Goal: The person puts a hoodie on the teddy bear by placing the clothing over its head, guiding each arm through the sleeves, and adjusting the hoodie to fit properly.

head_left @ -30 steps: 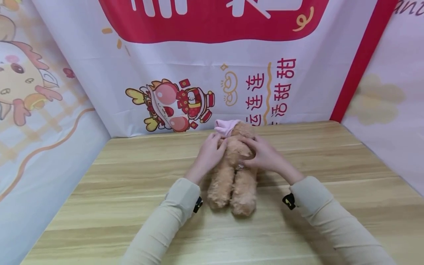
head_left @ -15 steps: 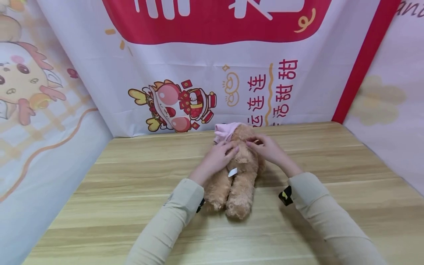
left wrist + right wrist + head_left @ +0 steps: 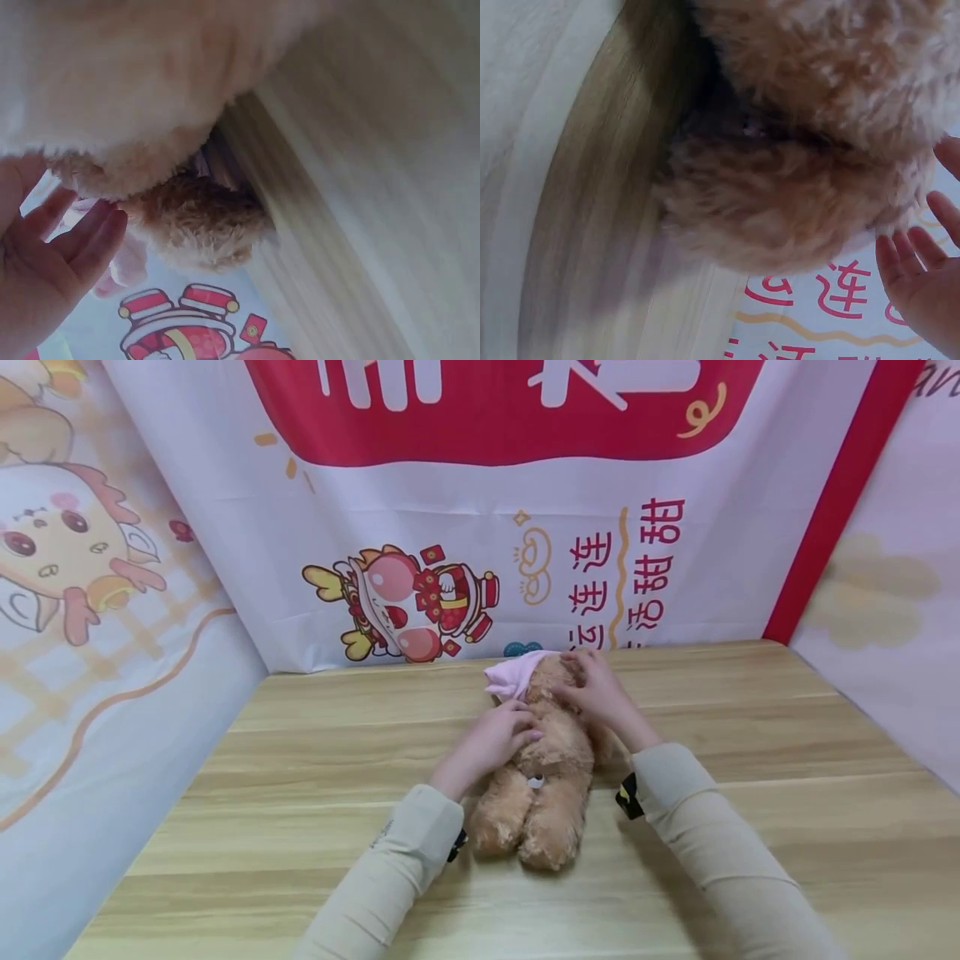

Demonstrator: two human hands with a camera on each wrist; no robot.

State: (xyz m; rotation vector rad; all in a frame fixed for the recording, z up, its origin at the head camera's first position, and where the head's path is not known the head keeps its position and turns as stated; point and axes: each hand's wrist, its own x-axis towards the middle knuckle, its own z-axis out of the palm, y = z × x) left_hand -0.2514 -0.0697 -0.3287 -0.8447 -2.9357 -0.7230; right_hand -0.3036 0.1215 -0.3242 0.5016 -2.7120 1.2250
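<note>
A light-brown plush toy (image 3: 558, 739) lies on the wooden table, legs toward me, its face not in view. Pink cloth (image 3: 513, 677) sits at the left of its head, and a small white tag (image 3: 536, 782) shows between the legs. My left hand (image 3: 491, 739) rests on the left side of its back, fingers loosely bent. Higher up, my right hand (image 3: 600, 689) touches the right side of the head, thumb and fingers apart. Both wrist views show relaxed, spread fingers against the fur, the left hand (image 3: 56, 255) near the pink cloth and the right hand (image 3: 926, 277) beside the head.
The wooden table (image 3: 300, 793) meets a printed white and red banner (image 3: 435, 493) behind the toy. More printed cloth (image 3: 112, 610) hangs at the left. A small teal shape (image 3: 522, 648) shows at the table's back edge, beyond the pink cloth.
My right hand has moved from the toy's body up to its head. The left hand has slid a little down the back. The toy has shifted slightly toward me.
</note>
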